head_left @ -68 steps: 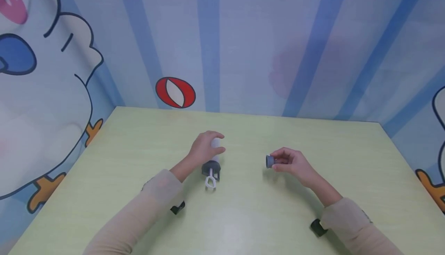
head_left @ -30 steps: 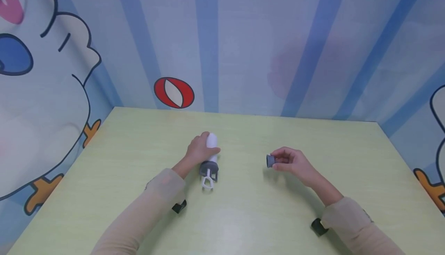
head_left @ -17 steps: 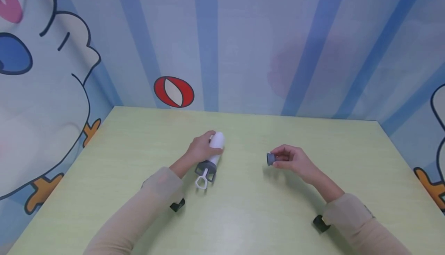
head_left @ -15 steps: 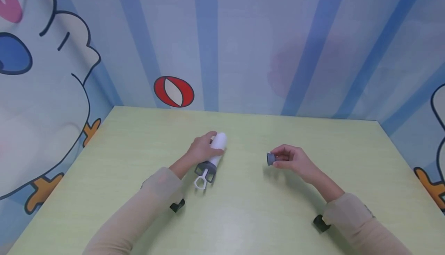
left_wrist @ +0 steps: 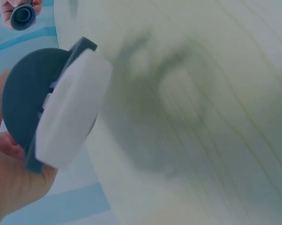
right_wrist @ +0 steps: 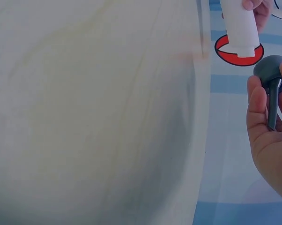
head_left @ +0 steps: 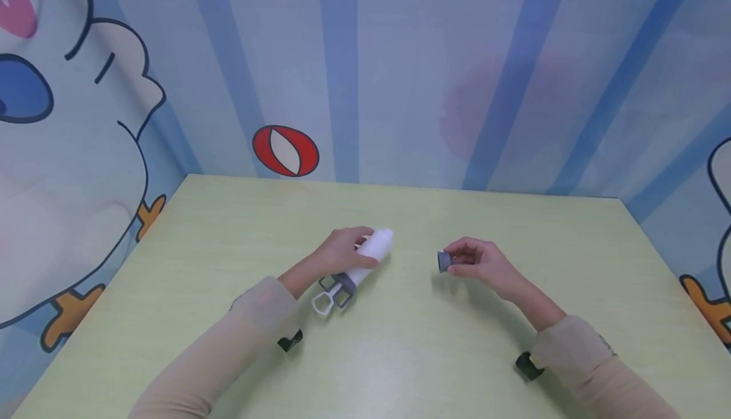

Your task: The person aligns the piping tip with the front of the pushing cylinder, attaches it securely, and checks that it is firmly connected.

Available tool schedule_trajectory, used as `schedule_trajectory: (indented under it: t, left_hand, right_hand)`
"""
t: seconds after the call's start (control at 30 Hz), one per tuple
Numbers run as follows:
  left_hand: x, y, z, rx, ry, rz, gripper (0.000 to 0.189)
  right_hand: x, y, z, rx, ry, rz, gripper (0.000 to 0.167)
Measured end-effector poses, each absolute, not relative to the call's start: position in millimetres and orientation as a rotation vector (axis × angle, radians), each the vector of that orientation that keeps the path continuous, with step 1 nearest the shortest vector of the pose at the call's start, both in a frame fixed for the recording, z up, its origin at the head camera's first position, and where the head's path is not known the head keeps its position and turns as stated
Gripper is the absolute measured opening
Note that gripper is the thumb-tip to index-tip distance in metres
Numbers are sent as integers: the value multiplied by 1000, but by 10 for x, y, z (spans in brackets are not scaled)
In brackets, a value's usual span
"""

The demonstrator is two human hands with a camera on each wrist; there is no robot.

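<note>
My left hand (head_left: 341,252) grips a white syringe-like tube (head_left: 381,242), fingers and thumb around its barrel. The tube slants, its narrow nozzle pointing to the far right, and looks raised over the table. A grey collar (head_left: 344,281) with side loops and a white ring-shaped plunger handle (head_left: 323,303) are at its near end; in the left wrist view the handle (left_wrist: 70,110) faces the camera. To the right, my right hand (head_left: 482,264) pinches a small grey cup-shaped piece (head_left: 443,261). The right wrist view shows this grey piece (right_wrist: 270,70) with a thin stem, apart from the tube.
Both hands are over a pale yellow-green table (head_left: 400,355). A printed wall (head_left: 405,76) with blue stripes and cartoon figures rises behind it and at the sides. Black wrist devices (head_left: 291,340) show under both sleeves.
My left hand has closed around the white tube, then lifted and turned it so the nozzle swings right, towards the grey piece. My right hand stays almost still, with the grey piece in its fingers.
</note>
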State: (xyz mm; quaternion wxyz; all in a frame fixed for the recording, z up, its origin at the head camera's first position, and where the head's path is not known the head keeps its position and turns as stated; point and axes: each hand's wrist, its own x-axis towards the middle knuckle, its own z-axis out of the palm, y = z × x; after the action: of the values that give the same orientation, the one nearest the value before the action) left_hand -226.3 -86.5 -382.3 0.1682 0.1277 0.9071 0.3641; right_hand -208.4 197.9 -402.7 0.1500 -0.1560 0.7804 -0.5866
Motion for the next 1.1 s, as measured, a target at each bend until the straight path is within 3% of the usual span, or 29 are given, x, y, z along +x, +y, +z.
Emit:
schedule_trajectory:
  t: [0.4,1.1]
  left_hand:
    - [-2237,-831,-3821,663,2505,921,56]
    - [-2196,-694,-3794,849,2383,903,56]
  right_hand:
    - [-2070,1954,-4052,-463,2230,-1637,41]
    - [-2070,1841,-4062,-528,2212,-1615,36]
